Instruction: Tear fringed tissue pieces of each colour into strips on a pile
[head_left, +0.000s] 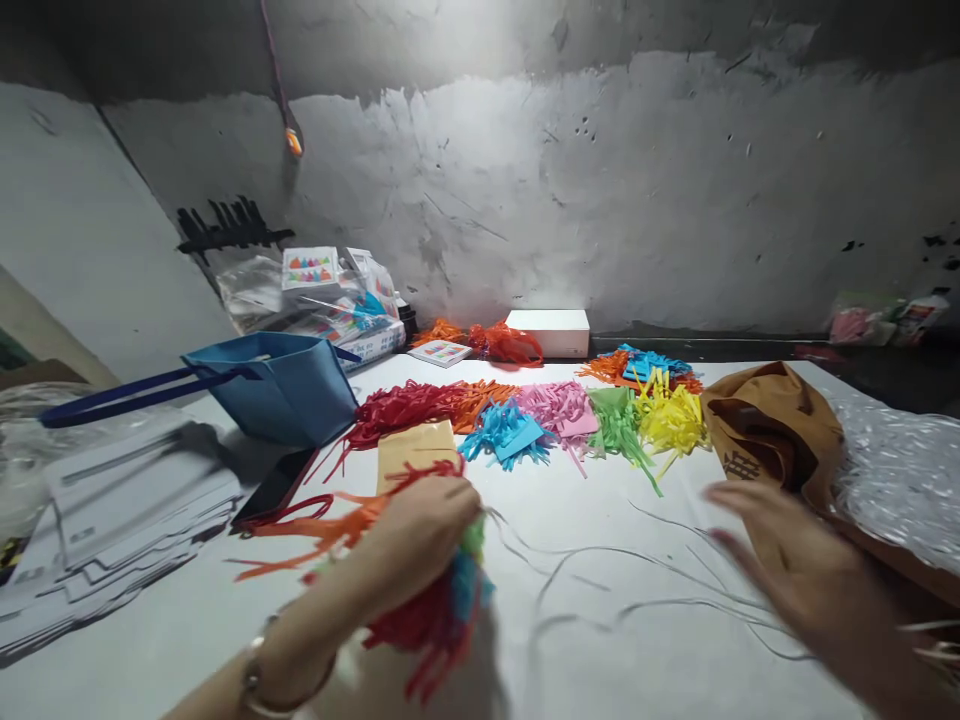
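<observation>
My left hand (416, 535) is closed round a bunch of coloured paper strips (435, 615), red, orange, blue and green, which stick out on both sides of the fist. My right hand (787, 560) hovers open and blurred over thin pale wires (645, 585) lying on the white table (615, 660), next to a brown bag (772, 425). Heaps of cut paper strips lie in a row further back: red (401, 408), orange (480, 398), blue (504, 432), pink (561, 405), green (619, 425), yellow (671, 418).
A blue tote bag (281, 385) stands at the left, with a dark phone (274, 487) and a tan envelope (414, 448) in front of it. A white box (549, 332) sits by the wall. Plastic packets (322, 295) lie back left, bubble wrap (900, 470) at the right.
</observation>
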